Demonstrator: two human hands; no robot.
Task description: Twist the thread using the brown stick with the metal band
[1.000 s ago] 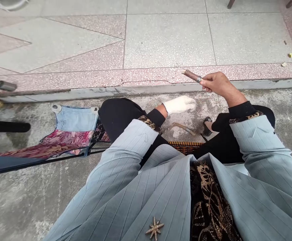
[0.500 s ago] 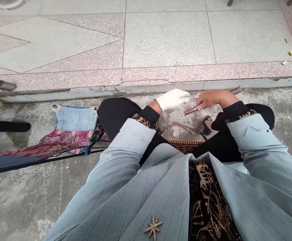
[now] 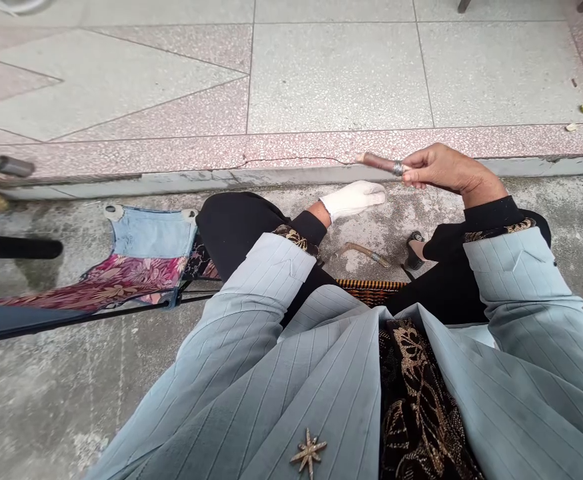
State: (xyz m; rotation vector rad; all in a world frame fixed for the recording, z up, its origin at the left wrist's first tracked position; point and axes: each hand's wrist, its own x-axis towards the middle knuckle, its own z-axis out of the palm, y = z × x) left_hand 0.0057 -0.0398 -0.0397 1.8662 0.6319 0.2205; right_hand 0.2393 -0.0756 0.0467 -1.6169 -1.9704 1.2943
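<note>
The place has grey concrete ground (image 3: 46,387) at the lower left, and a raised floor (image 3: 336,73) of pale and pink tiles fills the top of the frame. At the left side there is a folding chair (image 3: 154,233) with blue denim and red flowered cloth. A black tube (image 3: 16,248) enters from the left edge.

Right of the centre is the right hand (image 3: 441,170), bare. Its grip is closed, with the fingers pinched around one end of a brown stick (image 3: 377,161), which is held above the step edge and points to the left. In the middle, the left hand (image 3: 354,199) wears a white glove; its fingers are curled, but I cannot tell whether its grip has hold of something.

Below the hands is a woven piece (image 3: 371,292), mostly hidden. A grey cylinder (image 3: 12,166) lies at the upper left, and its contents cannot be told. A curved tool (image 3: 369,254) lies on the concrete. The smallest is the silvery wire (image 3: 397,167) wound around the stick.
</note>
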